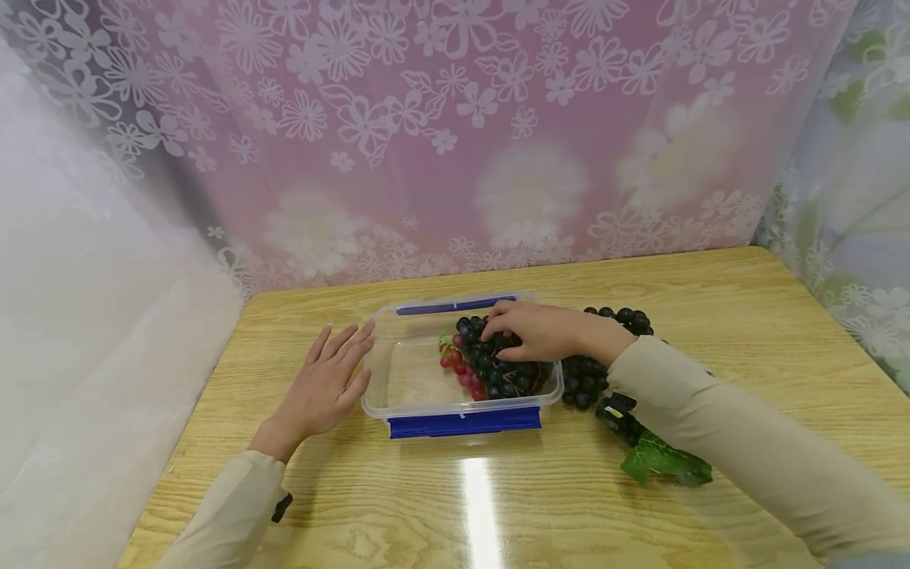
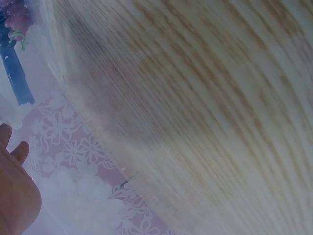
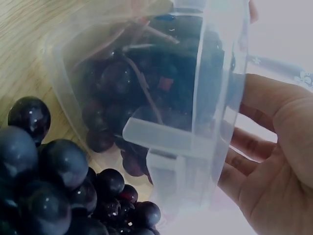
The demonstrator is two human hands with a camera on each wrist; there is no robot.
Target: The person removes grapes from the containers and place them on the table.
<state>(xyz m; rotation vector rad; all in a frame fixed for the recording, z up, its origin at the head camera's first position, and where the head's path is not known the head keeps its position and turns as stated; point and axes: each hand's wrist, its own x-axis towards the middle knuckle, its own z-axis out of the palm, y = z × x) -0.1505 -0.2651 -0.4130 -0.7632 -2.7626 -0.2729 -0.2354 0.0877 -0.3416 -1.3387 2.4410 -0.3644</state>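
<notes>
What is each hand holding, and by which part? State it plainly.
The right hand grips the dark grape bunch from its top, inside the clear container. The left hand holds nothing, its straight fingers against the container's side.

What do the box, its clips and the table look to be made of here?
The box looks like clear, glossy plastic: the grapes show through its wall. Its clips seem opaque blue plastic. The table shows pale wood grain with a bright glare streak, so probably varnished wood or laminate; which one cannot be told.
</notes>
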